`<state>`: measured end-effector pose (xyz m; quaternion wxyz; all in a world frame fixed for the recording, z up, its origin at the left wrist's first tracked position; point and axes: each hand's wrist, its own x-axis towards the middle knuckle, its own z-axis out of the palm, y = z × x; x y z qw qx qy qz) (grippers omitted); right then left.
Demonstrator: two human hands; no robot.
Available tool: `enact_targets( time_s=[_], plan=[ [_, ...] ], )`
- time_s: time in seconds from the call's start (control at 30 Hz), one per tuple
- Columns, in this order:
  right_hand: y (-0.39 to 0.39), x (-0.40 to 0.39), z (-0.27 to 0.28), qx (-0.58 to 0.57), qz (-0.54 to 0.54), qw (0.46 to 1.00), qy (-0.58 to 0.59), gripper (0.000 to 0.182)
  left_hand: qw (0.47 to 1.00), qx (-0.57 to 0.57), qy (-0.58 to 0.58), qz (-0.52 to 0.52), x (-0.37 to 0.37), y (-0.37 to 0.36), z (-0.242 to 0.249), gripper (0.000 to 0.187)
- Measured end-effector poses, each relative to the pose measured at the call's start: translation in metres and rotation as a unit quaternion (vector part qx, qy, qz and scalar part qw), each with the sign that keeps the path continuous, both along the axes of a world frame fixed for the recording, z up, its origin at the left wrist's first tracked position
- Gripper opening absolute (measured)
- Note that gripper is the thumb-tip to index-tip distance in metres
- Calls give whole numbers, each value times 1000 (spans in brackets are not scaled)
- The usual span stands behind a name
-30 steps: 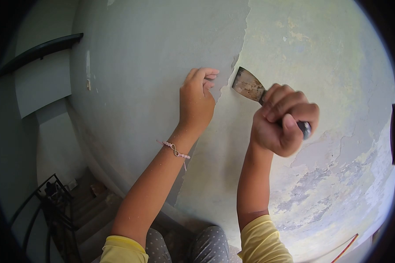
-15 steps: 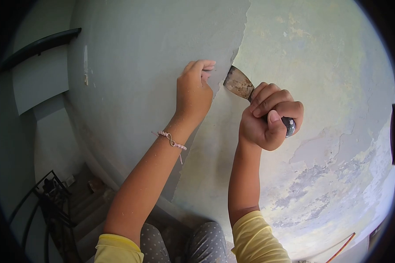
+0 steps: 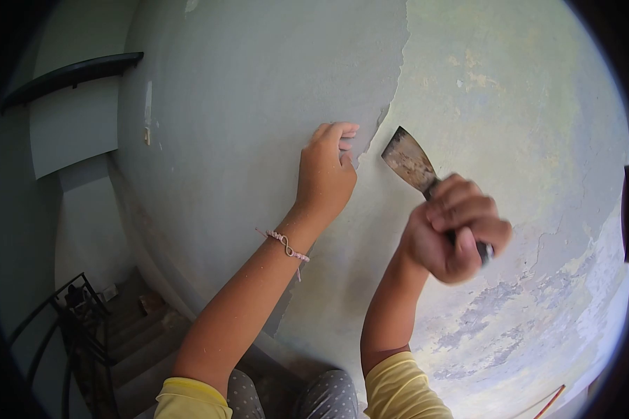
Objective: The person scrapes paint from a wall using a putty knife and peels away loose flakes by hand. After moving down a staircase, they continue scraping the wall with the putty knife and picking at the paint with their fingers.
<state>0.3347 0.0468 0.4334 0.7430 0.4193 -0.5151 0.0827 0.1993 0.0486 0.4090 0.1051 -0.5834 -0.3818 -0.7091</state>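
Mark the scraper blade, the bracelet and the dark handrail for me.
Scraper blade (image 3: 409,160): head view, middle of its stained face.
Bracelet (image 3: 287,246): head view, its metal loop.
Dark handrail (image 3: 84,72): head view, mid-length.

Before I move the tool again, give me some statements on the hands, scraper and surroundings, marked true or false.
1. The right hand grips the scraper. True.
2. The scraper's blade is wedged under the edge of the gray paint. False: a strip of the pale wall area shows between blade and edge.
3. The left hand is over the gray paint, close to its ragged edge. True.
4. The braided bracelet is on the right wrist. False: it is on the left wrist.
5. Stairs show at the lower left of the view. True.
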Motion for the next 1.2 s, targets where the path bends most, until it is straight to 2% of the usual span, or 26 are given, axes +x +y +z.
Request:
enact_targets(
  time_s=[0.03, 0.1, 0.23, 0.4, 0.53, 0.67, 0.73, 0.9, 1.2],
  plan=[
    [10, -3, 1, -27, -31, 999, -4, 17, 1000, -3, -1, -3, 0, 1, -1, 41],
    [17, -4, 2, -35, 4, 999, -22, 18, 1000, 6, 5, 17, 0, 2, 0, 41],
    [-13, 19, 2, 23, 20, 1000, 4, 17, 1000, -4, 8, 21, 1, -1, 2, 41],
    [21, -5, 14, -54, 32, 997, -36, 20, 999, -13, -25, 23, 7, 1, 0, 41],
    [-14, 11, 4, 18, 14, 1000, 2, 23, 999, 1, -11, 34, 3, 2, -2, 40],
    [-7, 17, 2, 17, -23, 999, 20, 23, 1000, -1, -5, 25, 2, 5, 1, 34],
    [4, 18, 1, -21, -36, 999, 5, 24, 1000, 2, -5, 21, 6, 1, 5, 32],
    [-11, 44, -3, -2, -13, 1000, 13, 24, 997, 16, 7, 70, 22, 6, 13, 25],
    [-25, 97, 19, 30, -115, 991, -54, 23, 989, 76, -51, 118, 34, 26, 14, 10]
  ],
)
